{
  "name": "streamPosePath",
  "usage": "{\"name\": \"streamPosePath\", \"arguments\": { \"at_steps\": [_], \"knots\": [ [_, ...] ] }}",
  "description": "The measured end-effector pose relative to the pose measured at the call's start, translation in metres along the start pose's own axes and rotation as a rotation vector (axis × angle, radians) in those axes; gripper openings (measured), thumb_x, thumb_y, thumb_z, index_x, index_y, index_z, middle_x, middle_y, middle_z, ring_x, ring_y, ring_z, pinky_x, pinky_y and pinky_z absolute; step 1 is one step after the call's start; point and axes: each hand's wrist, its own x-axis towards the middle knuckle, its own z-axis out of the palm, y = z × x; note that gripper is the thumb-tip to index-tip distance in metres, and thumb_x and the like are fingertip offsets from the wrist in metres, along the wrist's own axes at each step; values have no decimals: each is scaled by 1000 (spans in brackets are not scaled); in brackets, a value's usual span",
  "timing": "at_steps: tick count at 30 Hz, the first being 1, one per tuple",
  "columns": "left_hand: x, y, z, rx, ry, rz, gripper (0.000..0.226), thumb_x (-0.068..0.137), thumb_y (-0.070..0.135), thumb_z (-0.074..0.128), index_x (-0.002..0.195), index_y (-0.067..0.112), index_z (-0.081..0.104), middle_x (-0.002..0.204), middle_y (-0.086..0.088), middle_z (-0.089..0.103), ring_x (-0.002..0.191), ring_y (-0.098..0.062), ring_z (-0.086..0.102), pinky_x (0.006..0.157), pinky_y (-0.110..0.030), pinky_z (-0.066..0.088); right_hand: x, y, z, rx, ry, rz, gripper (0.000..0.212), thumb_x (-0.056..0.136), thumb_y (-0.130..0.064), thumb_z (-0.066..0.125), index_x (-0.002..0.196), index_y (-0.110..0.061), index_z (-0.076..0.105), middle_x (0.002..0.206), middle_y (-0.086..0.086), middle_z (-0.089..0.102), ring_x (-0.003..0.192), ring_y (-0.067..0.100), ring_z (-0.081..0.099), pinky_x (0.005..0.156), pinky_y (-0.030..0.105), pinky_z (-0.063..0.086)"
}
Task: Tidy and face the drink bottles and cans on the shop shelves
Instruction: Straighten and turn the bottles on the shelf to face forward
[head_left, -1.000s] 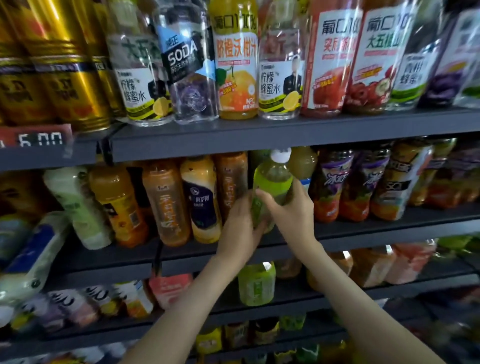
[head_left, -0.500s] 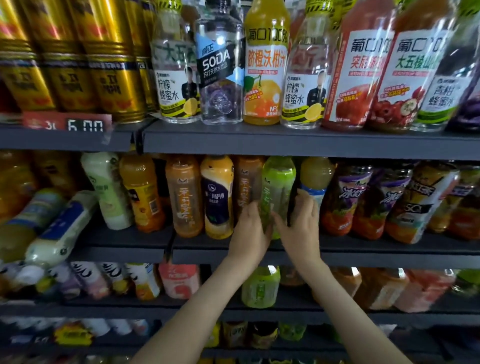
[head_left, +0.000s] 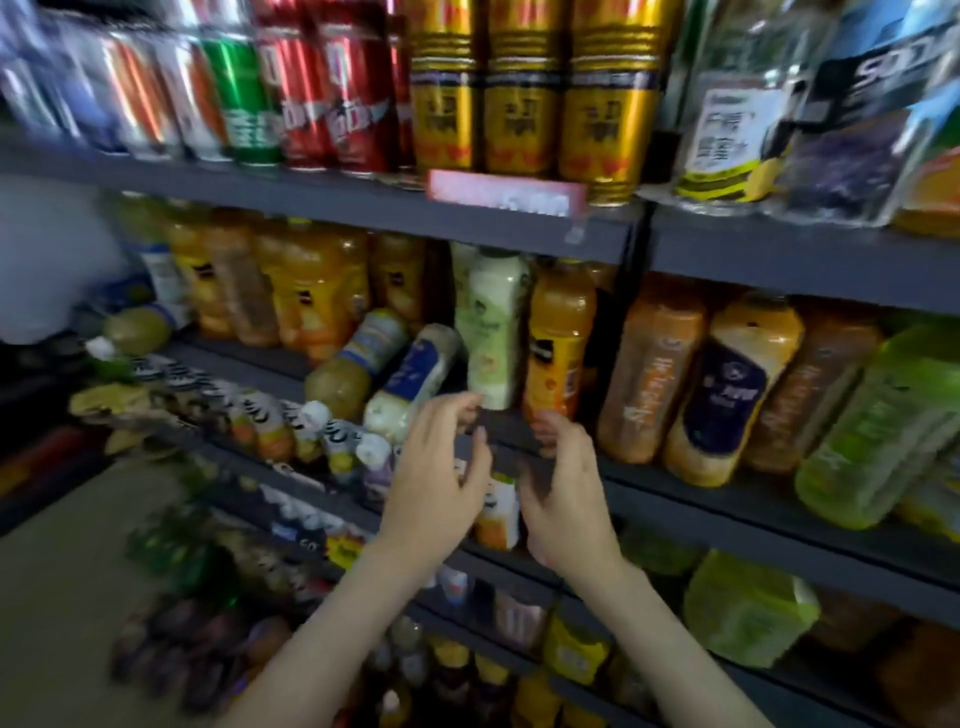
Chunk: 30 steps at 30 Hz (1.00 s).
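Observation:
Both my hands hover in front of the middle shelf (head_left: 675, 493), holding nothing. My left hand (head_left: 441, 478) has loosely spread fingers just below a toppled white bottle with a blue label (head_left: 415, 379). My right hand (head_left: 566, 488) is relaxed beneath an upright orange bottle (head_left: 558, 343). A pale green bottle (head_left: 493, 332) stands between them. A second toppled bottle with yellowish drink (head_left: 353, 364) leans left of the white one. The green bottle (head_left: 878, 421) stands far right on the same shelf. The picture is blurred.
Gold cans (head_left: 519, 93), red cans (head_left: 332, 93) and a price tag (head_left: 506, 192) fill the top shelf. Orange bottles (head_left: 654, 379) line the middle shelf. Small bottles lie on the lower shelf (head_left: 270, 421). The floor (head_left: 62, 571) shows at lower left.
My hands have let go of the green bottle, which now stands on the middle shelf. The view and both hands have swung left toward the toppled bottles.

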Motion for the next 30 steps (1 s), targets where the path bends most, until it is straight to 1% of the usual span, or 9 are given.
{"name": "streamPosePath", "arguments": {
  "at_steps": [4, 9, 12, 15, 19, 22, 25, 28, 30],
  "knots": [
    [21, -77, -67, 64, 32, 64, 29, 91, 12, 42, 116, 11, 55, 110, 6, 47, 93, -3, 48, 79, -3, 36, 33, -8, 74, -56, -256, 15, 70, 85, 4, 55, 145, -18, 25, 141, 5, 34, 133, 11, 23, 109, 19, 22],
    [43, -179, -126, 129, -59, 119, 41, 84, -4, 41, 119, 13, 55, 120, -5, 49, 109, -15, 47, 88, -5, 33, 61, 4, 132, -235, -252, -34, 97, 64, 9, 71, 143, -21, 23, 145, 14, 34, 134, 26, 26, 112, 44, 27],
    [47, -230, -128, 160, -214, 119, 53, 83, -13, 49, 128, 15, 50, 130, -4, 46, 121, -19, 42, 92, -10, 34, 68, 6, 140, -300, -218, -26, 102, 58, 10, 76, 140, -24, 24, 143, 11, 34, 133, 23, 25, 113, 34, 20],
    [53, -252, -113, 132, -369, 104, 56, 89, 2, 56, 139, 20, 39, 141, 0, 37, 131, -16, 33, 103, -29, 35, 71, 8, 143, -385, -226, -98, 102, 55, 8, 79, 140, -18, 28, 144, 3, 31, 137, 21, 24, 115, 28, 14],
    [61, -251, -89, -17, -445, 71, 76, 85, 14, 67, 141, 28, 17, 138, 11, 23, 129, 6, 14, 107, -17, 18, 73, 7, 145, -437, -235, -194, 100, 55, 7, 81, 140, -13, 32, 145, 4, 40, 140, 17, 26, 115, 31, 23],
    [66, -257, -76, -80, -423, 70, 83, 79, 14, 73, 142, 25, 20, 142, 2, 27, 134, -8, 21, 108, -27, 23, 76, -2, 144, -425, -123, -236, 81, 62, -1, 80, 132, -7, 39, 134, 14, 52, 132, 22, 37, 111, 33, 31],
    [69, -259, -71, -88, -410, 104, 80, 80, 14, 72, 144, 22, 24, 144, 2, 28, 135, -12, 22, 108, -32, 26, 85, -25, 139, -291, 87, -142, 65, 73, -31, 70, 127, -10, 39, 125, 8, 50, 118, 20, 45, 98, 27, 40],
    [72, -261, -69, -60, -388, 192, 84, 79, 12, 73, 144, 25, 22, 145, 4, 26, 134, -4, 19, 108, -31, 27, 104, -46, 136, -205, 295, 41, 70, 64, -22, 82, 119, -3, 44, 107, 14, 53, 100, 16, 47, 85, 5, 36],
    [76, -260, -69, -44, -398, 240, 87, 78, 14, 74, 146, 28, 21, 148, 7, 22, 136, -4, 17, 107, -29, 27, 121, -53, 136, -211, 341, 156, 68, 67, -24, 84, 116, 7, 48, 105, 17, 55, 98, 13, 47, 78, -6, 31]
  ]
}}
